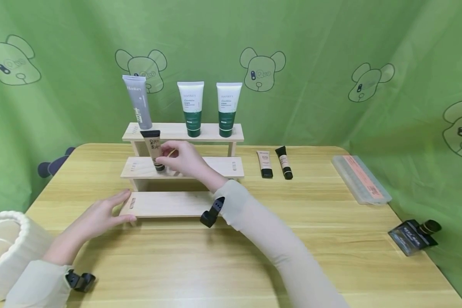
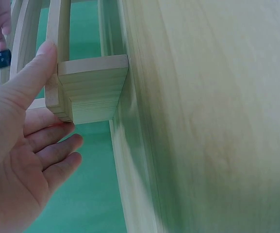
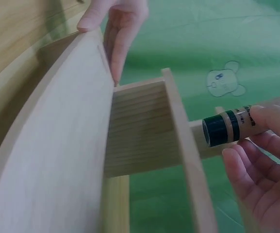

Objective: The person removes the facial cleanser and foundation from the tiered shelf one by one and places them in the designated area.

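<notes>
A three-tier wooden display rack (image 1: pixel 165 204) stands on the table. My left hand (image 1: pixel 102 216) holds the left end of its lowest tier. In the left wrist view, the thumb (image 2: pixel 38 68) lies on one side of the board and the fingers are on the other. Over the left part of the middle tier, my right hand (image 1: pixel 186 160) pinches a small beige tube (image 1: pixel 154 147) with its black cap down, slightly tilted. Whether the cap touches the board, I cannot tell. The top tier bears a grey tube (image 1: pixel 140 102) at the left and two white-and-green tubes (image 1: pixel 193 102).
Right of the rack lie a BB cream tube (image 1: pixel 265 162) and a black-ended tube (image 1: pixel 283 162). Farther right are a flat translucent case (image 1: pixel 348 177) and a dark pouch with a cap (image 1: pixel 408 237). A white ribbed lampshade-like object (image 1: pixel 27 248) stands at the near left.
</notes>
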Demonstrator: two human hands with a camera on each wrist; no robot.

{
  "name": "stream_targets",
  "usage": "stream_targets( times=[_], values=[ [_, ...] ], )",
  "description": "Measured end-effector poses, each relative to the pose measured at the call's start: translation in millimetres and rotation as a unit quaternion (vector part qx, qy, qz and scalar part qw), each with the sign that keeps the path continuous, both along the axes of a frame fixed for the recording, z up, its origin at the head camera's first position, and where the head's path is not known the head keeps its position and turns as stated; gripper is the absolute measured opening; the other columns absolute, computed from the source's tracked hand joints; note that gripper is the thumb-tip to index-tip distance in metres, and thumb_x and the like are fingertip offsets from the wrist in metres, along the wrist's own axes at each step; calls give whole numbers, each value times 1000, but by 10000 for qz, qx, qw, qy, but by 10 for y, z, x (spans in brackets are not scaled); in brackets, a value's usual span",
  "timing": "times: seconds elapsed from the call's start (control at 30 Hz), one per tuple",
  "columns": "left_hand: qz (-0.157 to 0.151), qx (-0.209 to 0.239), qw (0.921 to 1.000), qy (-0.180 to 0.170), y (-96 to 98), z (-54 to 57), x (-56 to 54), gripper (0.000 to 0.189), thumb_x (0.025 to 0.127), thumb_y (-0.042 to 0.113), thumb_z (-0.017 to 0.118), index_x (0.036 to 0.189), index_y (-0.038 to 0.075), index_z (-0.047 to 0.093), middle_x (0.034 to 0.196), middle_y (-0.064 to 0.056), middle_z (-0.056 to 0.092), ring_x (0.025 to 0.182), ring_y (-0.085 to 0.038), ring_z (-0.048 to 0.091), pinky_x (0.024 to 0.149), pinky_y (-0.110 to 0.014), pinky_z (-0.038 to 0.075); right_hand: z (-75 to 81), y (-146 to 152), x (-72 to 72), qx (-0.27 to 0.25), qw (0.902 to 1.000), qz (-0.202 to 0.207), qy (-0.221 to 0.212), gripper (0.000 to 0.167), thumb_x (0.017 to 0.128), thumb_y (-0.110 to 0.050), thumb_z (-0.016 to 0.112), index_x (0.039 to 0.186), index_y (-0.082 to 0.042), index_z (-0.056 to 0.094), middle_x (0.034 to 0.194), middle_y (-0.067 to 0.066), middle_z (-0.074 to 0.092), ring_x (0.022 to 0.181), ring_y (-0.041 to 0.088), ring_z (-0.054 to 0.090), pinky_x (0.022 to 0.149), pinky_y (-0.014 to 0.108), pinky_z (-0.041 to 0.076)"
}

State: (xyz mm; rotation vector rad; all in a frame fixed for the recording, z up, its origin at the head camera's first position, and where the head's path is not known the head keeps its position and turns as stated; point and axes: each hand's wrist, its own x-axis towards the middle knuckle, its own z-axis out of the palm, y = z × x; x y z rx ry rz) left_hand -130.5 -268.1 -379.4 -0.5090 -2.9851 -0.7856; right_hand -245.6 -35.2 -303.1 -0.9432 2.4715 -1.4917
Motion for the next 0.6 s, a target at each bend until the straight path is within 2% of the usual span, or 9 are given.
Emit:
stream_targets(
  times=[0.2, 0.6],
  values=[
    [-22, 12, 10000, -10, -8, -7, -6, 81, 80, 42, 68, 132, -12, 38, 135, -31, 36, 119, -49, 37, 98, -58, 30, 101, 283, 47, 31, 9999, -106, -47, 29, 84, -17, 69, 109, -4, 64, 93, 3, 62, 79, 14, 58, 61, 24, 53],
    [-28, 16, 10000, -4, -4, -19, -5, 82, 79, 42, 68, 132, -12, 38, 135, -31, 35, 119, -49, 36, 98, -59, 30, 312, 872, 166, -466, 9987, -218, 69, 27, 84, -8, 68, 107, 3, 61, 97, 12, 62, 87, 20, 59, 64, 30, 56]
  ],
)
